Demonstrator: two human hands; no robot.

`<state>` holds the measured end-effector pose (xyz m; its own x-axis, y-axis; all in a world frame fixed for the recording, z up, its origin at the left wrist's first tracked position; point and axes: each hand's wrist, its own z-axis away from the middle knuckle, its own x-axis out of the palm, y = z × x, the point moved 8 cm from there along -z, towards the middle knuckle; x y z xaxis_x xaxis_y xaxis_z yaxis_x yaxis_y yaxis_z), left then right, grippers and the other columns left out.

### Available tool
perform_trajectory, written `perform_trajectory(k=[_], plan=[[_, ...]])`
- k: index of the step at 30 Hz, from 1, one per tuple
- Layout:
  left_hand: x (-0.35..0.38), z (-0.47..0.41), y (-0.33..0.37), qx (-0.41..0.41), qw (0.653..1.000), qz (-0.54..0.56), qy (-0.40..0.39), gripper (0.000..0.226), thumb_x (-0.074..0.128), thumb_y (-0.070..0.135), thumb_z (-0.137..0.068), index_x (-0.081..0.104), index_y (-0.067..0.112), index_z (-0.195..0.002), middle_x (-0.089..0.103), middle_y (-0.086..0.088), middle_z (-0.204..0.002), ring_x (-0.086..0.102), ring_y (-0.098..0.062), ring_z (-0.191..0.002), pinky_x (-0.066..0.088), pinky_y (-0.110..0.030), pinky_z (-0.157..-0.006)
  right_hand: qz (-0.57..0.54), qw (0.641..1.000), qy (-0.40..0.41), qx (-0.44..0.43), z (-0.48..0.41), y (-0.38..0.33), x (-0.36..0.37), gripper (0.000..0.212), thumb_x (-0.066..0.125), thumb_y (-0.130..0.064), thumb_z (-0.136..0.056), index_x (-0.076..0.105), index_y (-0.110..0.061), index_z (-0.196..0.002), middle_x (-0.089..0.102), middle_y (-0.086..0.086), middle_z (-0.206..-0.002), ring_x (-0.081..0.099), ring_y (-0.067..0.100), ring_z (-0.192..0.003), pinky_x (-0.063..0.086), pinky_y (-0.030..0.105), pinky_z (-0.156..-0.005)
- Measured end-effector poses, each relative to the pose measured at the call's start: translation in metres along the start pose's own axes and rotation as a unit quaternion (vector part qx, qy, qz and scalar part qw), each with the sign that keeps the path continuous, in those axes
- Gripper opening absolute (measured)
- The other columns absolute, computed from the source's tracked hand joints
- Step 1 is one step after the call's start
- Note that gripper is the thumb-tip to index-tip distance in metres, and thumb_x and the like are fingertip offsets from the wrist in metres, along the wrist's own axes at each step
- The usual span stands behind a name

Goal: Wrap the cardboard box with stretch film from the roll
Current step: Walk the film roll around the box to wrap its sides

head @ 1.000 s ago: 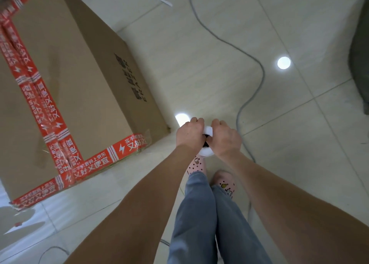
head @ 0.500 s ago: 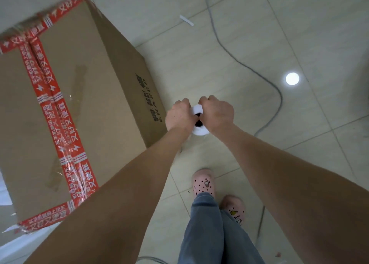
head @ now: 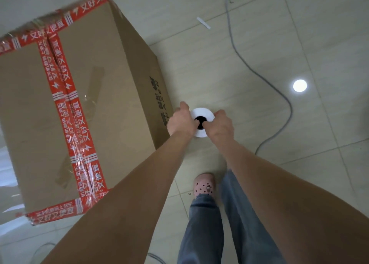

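beside the box's right wall, head view: the roll (head: 201, 112) of stretch film is held on end, low over the floor (head: 259, 34), just off the near right edge of the cardboard box (head: 89, 104); i cannot tell whether it touches the floor.
left hand (head: 180, 122): grips the roll's left side, thumb hooked into the dark core.
right hand (head: 219, 124): grips the right side the same way, thumb in the core.
step in hand: looks like carrying the roll along the box's right wall to lay a band.
doing it well: let the roll spin on the thumbs, hold it upright and close to the wall, pull evenly so the film lies taut, and step clear of the grey cable (head: 287, 108).
box's look: large brown carton, red printed tape (head: 65, 84) on the seam and edges, black print on the side, and glossy wrinkled film over the near end.
film from roll to box: cannot tell.
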<state>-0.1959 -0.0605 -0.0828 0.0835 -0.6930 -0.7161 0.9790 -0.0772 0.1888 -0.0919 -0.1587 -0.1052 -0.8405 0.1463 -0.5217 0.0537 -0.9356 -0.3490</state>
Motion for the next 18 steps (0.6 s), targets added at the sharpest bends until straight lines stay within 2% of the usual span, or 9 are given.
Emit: perform_trajectory(k=[4,7,10,13,16,18], plan=[[-0.005,-0.016,0.017,0.050,0.994,-0.099,-0.010,0.056,0.060,0.016,-0.088,0.037,0.023,-0.138,0.042,-0.007,-0.131,0.054,-0.026,-0.111,0.042,-0.033,-0.067,0.078,0.995,0.005,-0.065,-0.007,-0.024,-0.007,0.030,0.060,-0.022,-0.085,0.052,-0.012,-0.113,0.060,0.010,-0.113,0.059,0.031,-0.103,0.039,0.031,-0.073],[-0.002,-0.022,0.033,0.109,0.982,-0.153,-0.016,0.052,0.055,0.013,-0.089,0.042,0.026,-0.137,0.047,-0.005,-0.127,0.054,-0.025,-0.113,0.043,-0.034,-0.069,0.151,0.983,0.010,-0.109,-0.014,-0.040,-0.011,0.027,0.058,-0.019,-0.086,0.054,-0.014,-0.113,0.062,0.007,-0.109,0.060,0.029,-0.098,0.042,0.031,-0.072],[-0.003,-0.027,0.046,0.121,0.979,-0.166,-0.007,0.031,0.052,0.017,-0.087,0.055,0.025,-0.117,0.056,-0.002,-0.108,0.058,-0.025,-0.103,0.041,-0.032,-0.065,0.209,0.965,0.029,-0.158,-0.020,-0.056,-0.019,0.024,0.052,-0.016,-0.087,0.054,-0.018,-0.111,0.064,0.007,-0.106,0.061,0.029,-0.097,0.038,0.030,-0.068],[-0.011,-0.036,0.048,0.074,0.991,-0.114,0.010,0.023,0.048,0.011,-0.086,0.061,0.018,-0.104,0.061,-0.004,-0.097,0.061,-0.026,-0.089,0.041,-0.031,-0.062,0.199,0.962,0.030,-0.186,-0.026,-0.065,-0.027,0.029,0.047,-0.015,-0.090,0.053,-0.021,-0.117,0.063,0.005,-0.109,0.060,0.028,-0.097,0.040,0.032,-0.070],[-0.013,-0.039,0.043,0.022,0.998,-0.053,0.013,0.022,0.051,0.013,-0.087,0.060,0.012,-0.107,0.063,-0.009,-0.103,0.061,-0.028,-0.092,0.042,-0.030,-0.064,0.100,0.991,-0.002,-0.087,-0.036,-0.049,-0.034,0.048,0.061,-0.026,-0.086,0.042,-0.017,-0.129,0.050,0.006,-0.125,0.058,0.030,-0.106,0.042,0.035,-0.076],[-0.013,-0.041,0.039,-0.006,1.000,-0.022,0.009,0.024,0.054,0.017,-0.087,0.058,0.010,-0.110,0.062,-0.011,-0.106,0.061,-0.030,-0.096,0.042,-0.031,-0.064,0.049,0.998,-0.049,0.005,-0.042,-0.031,-0.029,0.058,0.068,-0.038,-0.080,0.041,-0.012,-0.125,0.050,0.008,-0.121,0.058,0.032,-0.104,0.043,0.034,-0.074]])
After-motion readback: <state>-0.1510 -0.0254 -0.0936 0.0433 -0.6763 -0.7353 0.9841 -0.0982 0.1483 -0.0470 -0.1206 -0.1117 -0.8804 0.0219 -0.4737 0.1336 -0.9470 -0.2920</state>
